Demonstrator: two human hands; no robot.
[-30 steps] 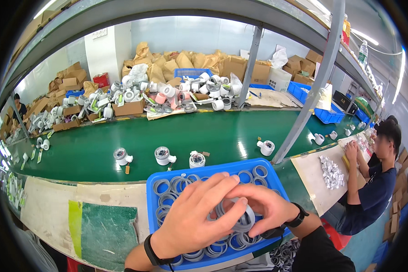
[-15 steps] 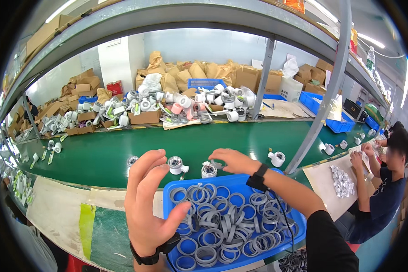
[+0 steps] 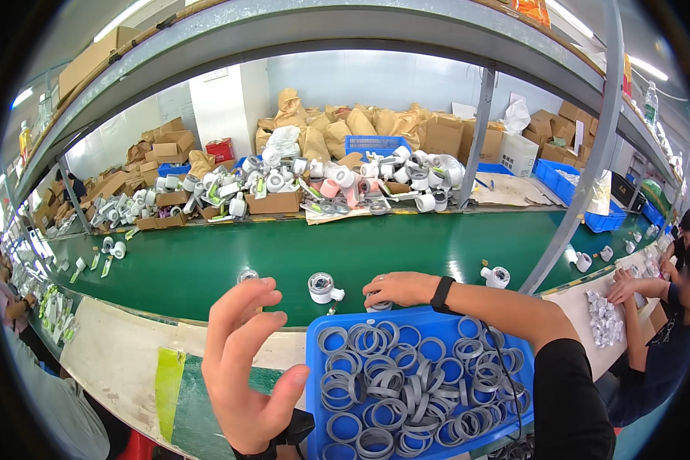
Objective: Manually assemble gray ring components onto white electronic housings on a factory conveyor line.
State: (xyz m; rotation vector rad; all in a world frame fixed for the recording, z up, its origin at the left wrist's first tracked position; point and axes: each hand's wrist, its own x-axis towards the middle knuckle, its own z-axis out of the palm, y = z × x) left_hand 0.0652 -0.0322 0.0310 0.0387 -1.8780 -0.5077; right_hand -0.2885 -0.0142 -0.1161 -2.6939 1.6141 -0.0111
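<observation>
the right hand (image 3: pixel 400 289) lies palm down on the green belt (image 3: pixel 207 268) just beyond the far rim of the blue bin (image 3: pixel 311 360), fingers curled over a small white part (image 3: pixel 377 303) there. the left hand (image 3: pixel 247 368) hovers just left of the bin, fingers spread wide and empty. grey rings (image 3: pixel 406 391) fill the bin. another white part (image 3: pixel 322 287) stands on the belt left of the right hand.
</observation>
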